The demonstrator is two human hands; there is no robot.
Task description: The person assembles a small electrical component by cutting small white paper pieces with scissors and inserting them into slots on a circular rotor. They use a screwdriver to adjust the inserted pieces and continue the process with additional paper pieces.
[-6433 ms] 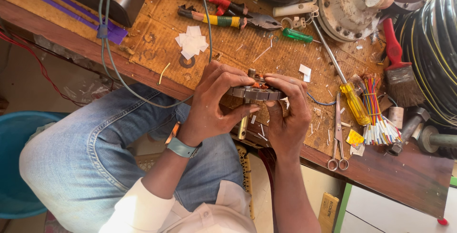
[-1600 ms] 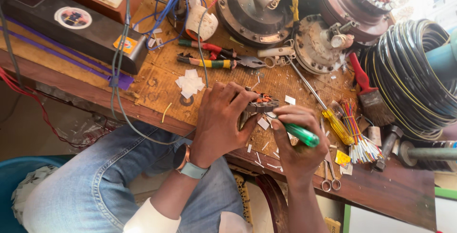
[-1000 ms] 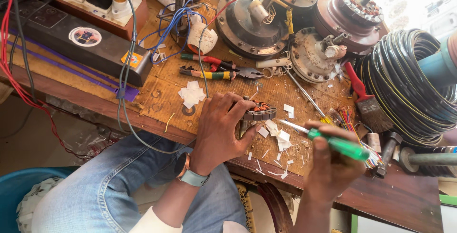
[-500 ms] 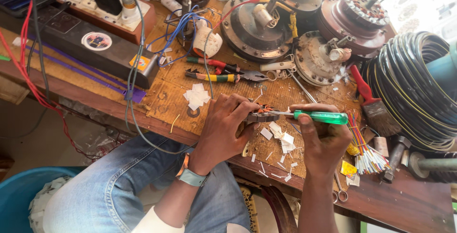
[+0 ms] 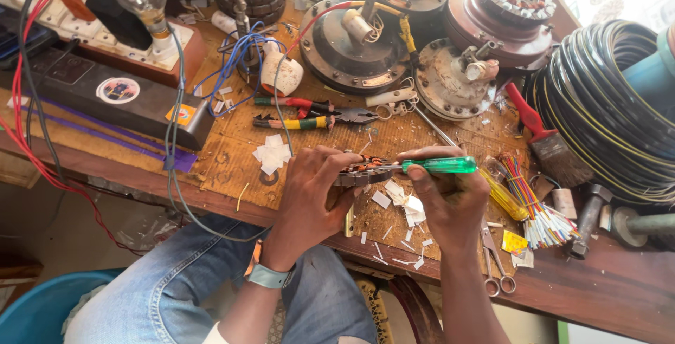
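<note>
My left hand (image 5: pixel 307 193) grips a small wound motor part (image 5: pixel 360 169) with copper coils, held just above the wooden workbench (image 5: pixel 605 295). In my right hand (image 5: pixel 450 200) is a green-handled screwdriver (image 5: pixel 439 166), lying level with its tip pointing left onto the motor part. Both hands sit close together near the bench's front edge. White paper scraps (image 5: pixel 404 207) lie under and around them.
Pliers (image 5: pixel 309 114) lie behind my hands. Fan motor housings (image 5: pixel 351 31) stand at the back, a black wire coil (image 5: pixel 605 115) at right, a red brush (image 5: pixel 545 137), coloured wire bundle (image 5: pixel 531 200), scissors (image 5: pixel 492 260), a bulb on a switchboard (image 5: pixel 144 0) at left.
My right hand picked up the green screwdriver from the bench, swung out right, then brought it back level to the motor part. My left hand kept hold of the part.
</note>
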